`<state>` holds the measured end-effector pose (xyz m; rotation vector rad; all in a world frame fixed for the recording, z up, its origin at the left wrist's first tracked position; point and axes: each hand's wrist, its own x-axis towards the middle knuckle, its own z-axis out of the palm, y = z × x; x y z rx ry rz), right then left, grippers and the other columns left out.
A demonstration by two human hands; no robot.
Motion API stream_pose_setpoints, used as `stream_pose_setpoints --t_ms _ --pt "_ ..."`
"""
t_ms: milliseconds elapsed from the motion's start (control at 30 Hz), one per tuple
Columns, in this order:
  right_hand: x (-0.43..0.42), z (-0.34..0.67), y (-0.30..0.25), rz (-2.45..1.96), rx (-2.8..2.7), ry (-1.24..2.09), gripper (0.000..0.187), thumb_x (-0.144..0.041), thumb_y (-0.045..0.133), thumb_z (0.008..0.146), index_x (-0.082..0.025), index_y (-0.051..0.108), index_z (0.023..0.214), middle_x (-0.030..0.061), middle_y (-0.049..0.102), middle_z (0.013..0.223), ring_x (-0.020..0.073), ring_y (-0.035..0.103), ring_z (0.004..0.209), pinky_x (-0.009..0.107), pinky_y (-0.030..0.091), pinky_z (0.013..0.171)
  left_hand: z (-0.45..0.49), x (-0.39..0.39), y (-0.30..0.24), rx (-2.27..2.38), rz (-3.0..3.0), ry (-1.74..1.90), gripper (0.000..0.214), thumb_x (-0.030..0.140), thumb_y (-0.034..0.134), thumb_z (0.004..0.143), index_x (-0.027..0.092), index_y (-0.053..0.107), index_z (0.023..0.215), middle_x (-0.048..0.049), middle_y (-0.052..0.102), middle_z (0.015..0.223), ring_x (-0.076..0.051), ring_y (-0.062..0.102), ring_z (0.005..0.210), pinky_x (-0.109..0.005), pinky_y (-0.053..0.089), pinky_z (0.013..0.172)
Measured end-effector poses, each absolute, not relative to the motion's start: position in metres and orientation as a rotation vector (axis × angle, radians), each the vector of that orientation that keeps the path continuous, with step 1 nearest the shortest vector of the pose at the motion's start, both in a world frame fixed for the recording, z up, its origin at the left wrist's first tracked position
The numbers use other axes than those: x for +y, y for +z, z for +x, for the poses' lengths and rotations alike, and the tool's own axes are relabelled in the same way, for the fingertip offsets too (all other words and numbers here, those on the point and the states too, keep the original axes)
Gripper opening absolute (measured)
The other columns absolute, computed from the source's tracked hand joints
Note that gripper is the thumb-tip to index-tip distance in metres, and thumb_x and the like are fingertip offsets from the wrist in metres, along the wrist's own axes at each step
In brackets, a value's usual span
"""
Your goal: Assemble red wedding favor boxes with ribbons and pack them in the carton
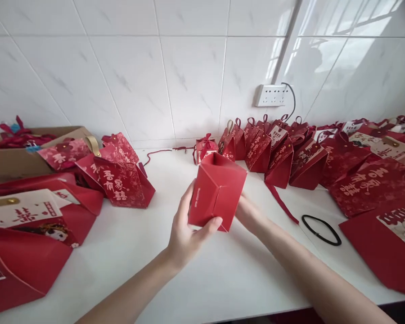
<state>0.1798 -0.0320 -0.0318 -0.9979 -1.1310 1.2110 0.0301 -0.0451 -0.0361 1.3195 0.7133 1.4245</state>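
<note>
Though right hand (251,214) unclear in grip, box (218,194) snug between left fingers (185,200) and thumb (209,228).

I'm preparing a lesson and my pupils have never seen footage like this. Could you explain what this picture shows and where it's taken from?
There is no machine here: these are a person's bare hands. The single picture comes from a camera worn on that person's head, looking forward and down.

The left hand grips a red box, its thumb across the near side. The right hand is behind the box's right side; its fingers are hidden.

On the white table, patterned red boxes stand or lie on both sides. A brown carton sits at the far left, and a black loop lies on the right.
</note>
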Motion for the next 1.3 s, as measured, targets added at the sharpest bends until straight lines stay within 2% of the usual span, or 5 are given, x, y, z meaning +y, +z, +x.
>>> stream_pose_setpoints --t_ms 233,767,967,1133,1300 --pt "-0.036 0.193 -0.016 -0.914 -1.246 1.021 0.037 -0.049 0.047 0.085 -0.035 0.045 0.119 0.0028 0.050 0.133 0.0251 0.054 0.113 0.039 0.051 0.081 0.033 -0.035 -0.036 0.781 1.254 1.320 0.073 0.015 0.078 0.064 0.031 0.052 0.130 -0.0042 0.058 0.130 -0.031 0.064 0.102 -0.026 0.058 0.060" --pt "-0.041 0.198 -0.015 -0.929 -1.296 0.662 0.020 -0.040 0.062 0.080 -0.022 0.054 0.086 0.0082 0.051 0.135 0.0297 0.051 0.120 0.046 0.047 0.089 0.028 -0.029 -0.035 0.626 1.889 1.433 0.061 0.014 0.065 0.076 0.027 0.049 0.133 -0.0031 0.052 0.137 -0.022 0.053 0.121 -0.034 0.048 0.102" --pt "-0.042 0.193 -0.013 -1.038 -1.420 0.537 0.023 -0.040 0.062 0.081 -0.022 0.054 0.093 0.0100 0.045 0.140 0.0277 0.047 0.125 0.044 0.045 0.095 0.026 -0.021 -0.050 0.697 2.003 1.258 0.094 0.025 0.078 0.065 0.031 0.028 0.144 -0.0070 0.050 0.137 -0.029 0.053 0.120 -0.034 0.053 0.095" --pt "-0.037 0.204 -0.010 -0.883 -1.686 0.608 0.050 -0.060 0.047 0.085 -0.027 0.052 0.123 0.0097 0.034 0.148 0.0293 0.039 0.132 0.042 0.049 0.092 0.028 -0.011 -0.065 0.778 2.145 1.435 0.089 0.024 0.071 0.072 0.035 0.021 0.144 -0.0065 0.048 0.139 -0.029 0.056 0.118 -0.038 0.053 0.094" --pt "0.011 0.231 -0.007 -1.077 -1.465 0.213 0.043 -0.039 0.053 0.086 -0.022 0.049 0.125 0.0133 0.038 0.141 0.0248 0.043 0.128 0.041 0.048 0.094 0.023 -0.003 -0.064 0.923 2.133 1.632 0.082 0.027 0.068 0.076 0.033 0.022 0.145 -0.0076 0.046 0.141 -0.029 0.052 0.122 -0.036 0.053 0.095"
